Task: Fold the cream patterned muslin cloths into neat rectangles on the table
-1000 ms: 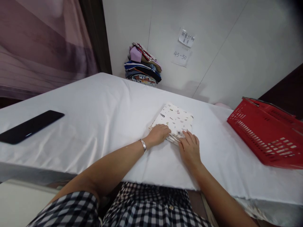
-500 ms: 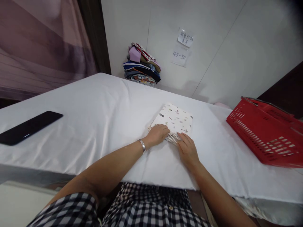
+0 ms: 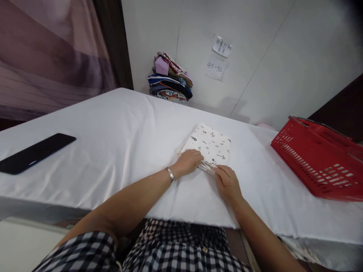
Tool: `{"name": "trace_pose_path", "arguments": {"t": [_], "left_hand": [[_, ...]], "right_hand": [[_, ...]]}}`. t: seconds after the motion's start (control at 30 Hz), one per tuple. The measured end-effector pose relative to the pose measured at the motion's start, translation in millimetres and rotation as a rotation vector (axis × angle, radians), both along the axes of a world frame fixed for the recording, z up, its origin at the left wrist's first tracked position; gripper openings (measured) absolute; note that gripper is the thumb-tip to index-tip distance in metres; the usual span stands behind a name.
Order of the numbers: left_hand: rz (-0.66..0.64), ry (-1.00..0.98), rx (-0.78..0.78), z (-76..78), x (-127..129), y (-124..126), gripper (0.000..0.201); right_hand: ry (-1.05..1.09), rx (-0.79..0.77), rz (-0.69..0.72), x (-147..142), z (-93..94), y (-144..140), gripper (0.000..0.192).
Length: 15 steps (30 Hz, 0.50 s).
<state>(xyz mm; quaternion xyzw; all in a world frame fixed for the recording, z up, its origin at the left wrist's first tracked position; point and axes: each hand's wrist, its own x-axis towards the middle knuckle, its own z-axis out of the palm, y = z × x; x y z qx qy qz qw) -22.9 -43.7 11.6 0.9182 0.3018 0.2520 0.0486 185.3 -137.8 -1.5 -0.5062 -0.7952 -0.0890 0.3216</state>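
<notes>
- Head view: the folded patterned cloth (image 3: 209, 145) lies mid-surface on the white-covered surface (image 3: 113, 139).
- The left hand (image 3: 189, 161) rests flat on its near edge, fingers relaxed, gripping nothing.
- The right hand (image 3: 227, 182) pinches its near corner layers.
- A red basket (image 3: 320, 160) sits far right; a black phone (image 3: 34, 152) lies left.

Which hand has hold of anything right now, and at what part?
Both hands rest on the folded white patterned cloth at its near edge: left hand on the left corner, right hand at the layered edge. A closed grip cannot be told.
</notes>
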Motion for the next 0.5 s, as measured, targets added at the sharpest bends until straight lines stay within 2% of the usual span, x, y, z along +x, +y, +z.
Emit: {"name": "trace_pose_path", "arguments": {"t": [0.13, 0.27, 0.37, 0.5], "left_hand": [[0.0, 0.018, 0.034, -1.3, 1, -1, 0.014], [0.008, 0.031, 0.106, -2.6, 4, -4, 0.022], [0.001, 0.064, 0.162, -1.7, 10, -8, 0.026], [-0.02, 0.08, 0.222, -0.2, 19, -12, 0.022]], "right_hand": [[0.2, 0.001, -0.029, 4, -5.6, -1, 0.032], [0.393, -0.06, -0.053, 4, -9.2, 0, 0.028], [0.493, -0.125, -0.056, 4, -10.1, 2, 0.028], [0.589, -0.165, -0.025, 5, -11.1, 2, 0.031]]}}
